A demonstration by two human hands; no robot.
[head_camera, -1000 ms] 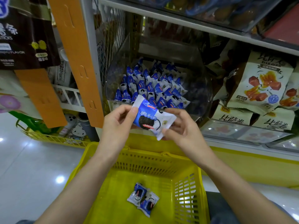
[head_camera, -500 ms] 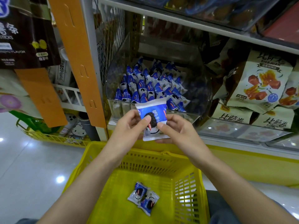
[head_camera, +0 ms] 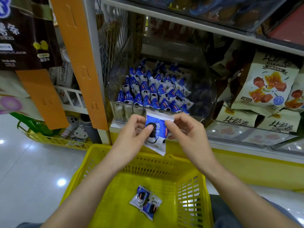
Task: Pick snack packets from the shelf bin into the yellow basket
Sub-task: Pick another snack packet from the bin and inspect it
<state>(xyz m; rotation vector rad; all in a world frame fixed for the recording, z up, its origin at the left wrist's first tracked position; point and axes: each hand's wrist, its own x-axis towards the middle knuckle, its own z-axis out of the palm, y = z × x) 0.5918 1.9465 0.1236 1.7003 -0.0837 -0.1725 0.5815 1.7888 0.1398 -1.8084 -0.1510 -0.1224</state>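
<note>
Hands: left hand (head_camera: 133,134) and right hand (head_camera: 187,132) pinch one cookie packet (head_camera: 157,134).
Room: yellow basket (head_camera: 194,191) open below, two packets (head_camera: 145,202) inside.
Cut off: basket's near edge.

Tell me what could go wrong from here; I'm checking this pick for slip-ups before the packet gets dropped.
1. The held packet is pinched only by fingertips of the left hand and right hand, above the yellow basket's far rim; released here, it might land outside.
2. Only two packets in the basket so far; the shelf bin remains nearly full.
</note>
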